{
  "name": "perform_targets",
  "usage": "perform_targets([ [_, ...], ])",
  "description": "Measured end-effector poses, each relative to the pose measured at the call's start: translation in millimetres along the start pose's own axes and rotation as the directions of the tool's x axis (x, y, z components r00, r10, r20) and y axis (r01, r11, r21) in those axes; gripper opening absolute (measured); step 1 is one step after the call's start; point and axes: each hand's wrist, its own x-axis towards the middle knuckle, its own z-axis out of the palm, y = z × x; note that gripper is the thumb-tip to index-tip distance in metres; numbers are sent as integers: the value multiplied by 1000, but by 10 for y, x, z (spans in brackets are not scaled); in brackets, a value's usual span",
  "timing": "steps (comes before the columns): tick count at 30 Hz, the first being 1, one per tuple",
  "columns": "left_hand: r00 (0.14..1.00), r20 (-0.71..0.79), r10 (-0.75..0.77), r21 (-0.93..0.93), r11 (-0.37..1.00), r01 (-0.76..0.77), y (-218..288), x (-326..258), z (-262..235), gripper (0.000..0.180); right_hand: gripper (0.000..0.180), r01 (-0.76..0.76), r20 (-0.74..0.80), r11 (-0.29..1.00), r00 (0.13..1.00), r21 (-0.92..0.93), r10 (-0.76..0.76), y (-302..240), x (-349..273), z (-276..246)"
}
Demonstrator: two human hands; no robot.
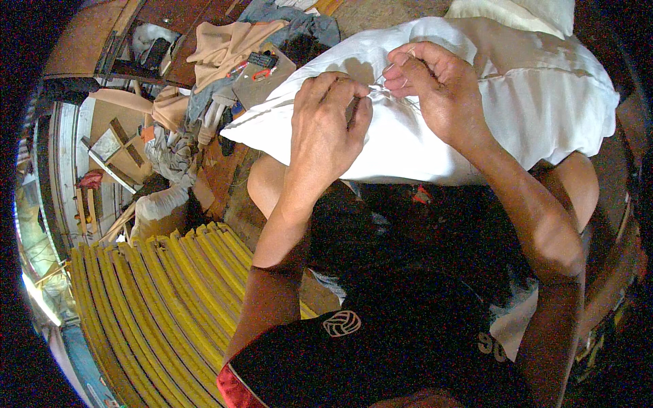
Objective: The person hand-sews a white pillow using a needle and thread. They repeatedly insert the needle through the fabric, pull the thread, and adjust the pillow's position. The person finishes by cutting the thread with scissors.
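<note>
A plump white pillow (pixel 435 146) lies across my knees, a seam running over its upper face. Over its middle, my right hand (pixel 439 85) pinches a thin pale thread (pixel 410 52) that loops at the fingertips. Close by on the left, my left hand (pixel 330 119) is closed, thumb against curled fingers, with its tips turned toward the right hand. What those fingers grip is too small to make out. Fine strands seem to cross the small gap between both hands, just above the white cloth.
To the lower left is a yellow ribbed slatted surface (pixel 160 285). Tan cloth (pixel 228 47), a red-handled tool (pixel 262 73) and grey crumpled fabric (pixel 170 153) lie beyond on the left. Another white cushion (pixel 520 12) sits at the far right.
</note>
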Motion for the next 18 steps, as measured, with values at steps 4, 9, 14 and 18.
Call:
perform_targets([
  [4, 999, -33, 25, -25, 999, -26, -16, 8, 36, 12, 27, 24, -14, 998, 1000, -63, -25, -40, -10, 25],
  [9, 999, -30, 17, -20, 1000, -18, -5, 13, 29, 12, 28, 88, 3, 992, 996, -91, -88, -2, -9, 18],
  [14, 999, -30, 12, -18, 1000, -13, -18, 8, 35, 12, 30, 86, 53, 993, 995, -76, -82, -11, 12, -11],
  [18, 999, -22, 25, -22, 999, -25, 2, 25, 20, 12, 31, -10, 37, 1000, 999, 10, 9, -9, 25, -15],
])
